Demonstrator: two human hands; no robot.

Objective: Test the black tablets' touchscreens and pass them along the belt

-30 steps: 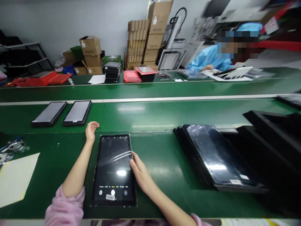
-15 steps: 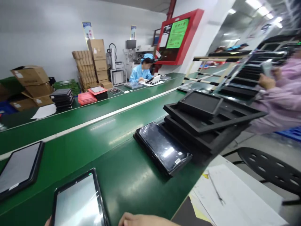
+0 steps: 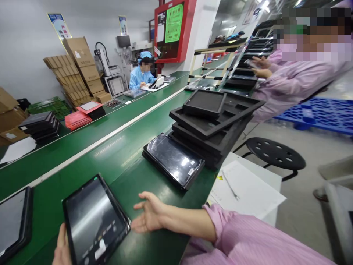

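"Where was the left hand (image 3: pixel 62 246)?"

"At the lower left, its fingers against the left edge of a tablet (image 3: pixel 89 217). Part of it was cut off by the frame, so I couldn't tell how firmly it was closed."

"And the right hand (image 3: pixel 150 213)?"

"Palm turned up, fingers spread apart, the tips right by the tablet's lower right corner. I couldn't tell whether they touched it."

"How was the tablet placed?"

"In front of the person over the green work surface (image 3: pixel 143 180), screen up. The screen was mostly dark, with a bright band of glare and blurred white marks toward its lower end."

"What lay around it?"

"A second tablet (image 3: pixel 11 217) with a pale grey screen, well to the left. Beyond the right hand was a stack of glossy dark tablets (image 3: pixel 172 158), and just behind that, some piled black trays (image 3: pixel 205 129)."

"Farther right?"

"A white sheet (image 3: pixel 248 187), then a round black stool (image 3: pixel 273 152)."

"Anyone else?"

"A co-worker in pink (image 3: pixel 300 77) past the trays, and a co-worker in blue (image 3: pixel 140 76) across the belt, to the right of some stacked cardboard boxes (image 3: pixel 82 64)."
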